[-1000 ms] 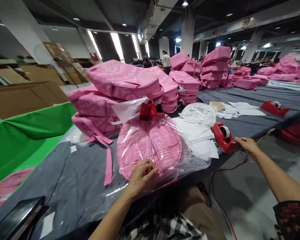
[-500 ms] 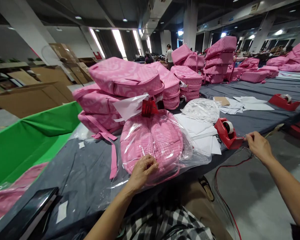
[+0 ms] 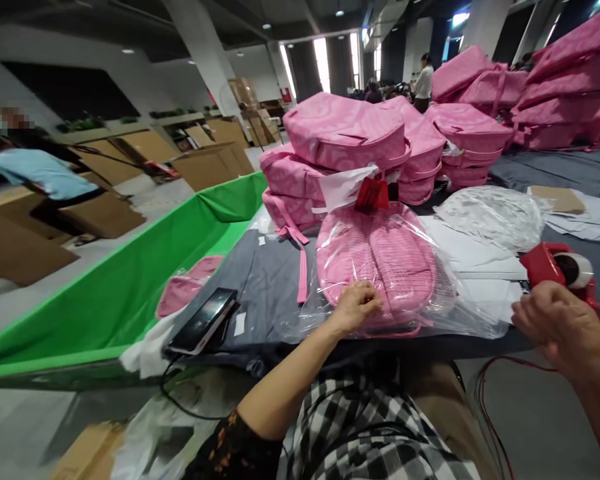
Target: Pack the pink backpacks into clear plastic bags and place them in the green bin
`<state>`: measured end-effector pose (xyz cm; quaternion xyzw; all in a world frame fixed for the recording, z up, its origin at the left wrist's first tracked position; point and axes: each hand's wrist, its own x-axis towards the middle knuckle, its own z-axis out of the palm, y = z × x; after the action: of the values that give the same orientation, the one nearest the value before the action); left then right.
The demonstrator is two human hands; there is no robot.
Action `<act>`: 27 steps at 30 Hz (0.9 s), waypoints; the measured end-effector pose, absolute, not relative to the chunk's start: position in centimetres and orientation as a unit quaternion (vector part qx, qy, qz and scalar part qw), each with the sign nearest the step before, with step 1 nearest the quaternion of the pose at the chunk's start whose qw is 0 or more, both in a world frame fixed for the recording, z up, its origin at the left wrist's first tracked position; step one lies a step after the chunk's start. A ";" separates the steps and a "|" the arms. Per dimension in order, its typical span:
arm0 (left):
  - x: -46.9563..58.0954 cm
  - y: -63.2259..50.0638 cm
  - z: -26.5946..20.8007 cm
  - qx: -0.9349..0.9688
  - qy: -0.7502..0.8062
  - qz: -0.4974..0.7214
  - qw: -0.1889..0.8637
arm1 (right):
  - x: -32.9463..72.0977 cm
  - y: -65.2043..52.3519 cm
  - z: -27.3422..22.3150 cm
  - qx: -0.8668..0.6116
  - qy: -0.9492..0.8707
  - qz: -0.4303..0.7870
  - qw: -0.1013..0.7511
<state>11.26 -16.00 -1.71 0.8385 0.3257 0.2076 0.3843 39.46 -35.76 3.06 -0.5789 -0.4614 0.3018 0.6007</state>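
- Pink backpack (image 3: 380, 257), ribbed panels facing up inside a clear plastic bag (image 3: 445, 300), lies just beyond my left hand (image 3: 357, 307), which rests over its near end; it is well to the left of my right hand (image 3: 563, 330).
- My left hand is partly curled, palm down against the plastic; I can't tell whether the fingers pinch any of it.
- My right hand is raised with its fingers bent in close together; blur hides whether anything is between them.
- Just behind my right hand stands the red tape dispenser (image 3: 544, 261), with a white roll of tape (image 3: 583, 270) in it.
- White papers (image 3: 480, 260) spread beyond and between both hands, a crinkled plastic bundle (image 3: 495, 213) on their far side.
- Straight out past my left hand, a red tag (image 3: 373, 195) and a white sheet (image 3: 347, 187) sit at the backpack's far end.
- Farther out, a stack of pink bags (image 3: 345, 133) rises, one strap (image 3: 303, 273) trailing onto the table (image 3: 270, 300) to the left of my left hand.
- Well left of that hand, a dark flat device (image 3: 207, 320) lies near the table's edge, with a green-lined bin (image 3: 105, 307) beyond.
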 end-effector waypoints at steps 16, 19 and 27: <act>11.4 -16.0 -1.3 0.868 0.323 0.161 0.341 | 37.3 -22.4 4.0 -0.688 -0.714 0.014 0.128; 11.7 -16.4 -1.0 0.878 0.335 0.147 0.308 | 35.8 -24.3 3.3 -0.650 -0.741 0.041 0.161; 6.3 -18.2 -0.8 0.944 0.267 0.196 0.004 | 34.4 -22.5 1.5 -0.636 -0.747 0.188 0.047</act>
<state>6.29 -18.21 -0.78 0.9436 0.2672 0.1956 0.0039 34.45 -22.53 1.47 -0.6356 -0.7474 0.1879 0.0473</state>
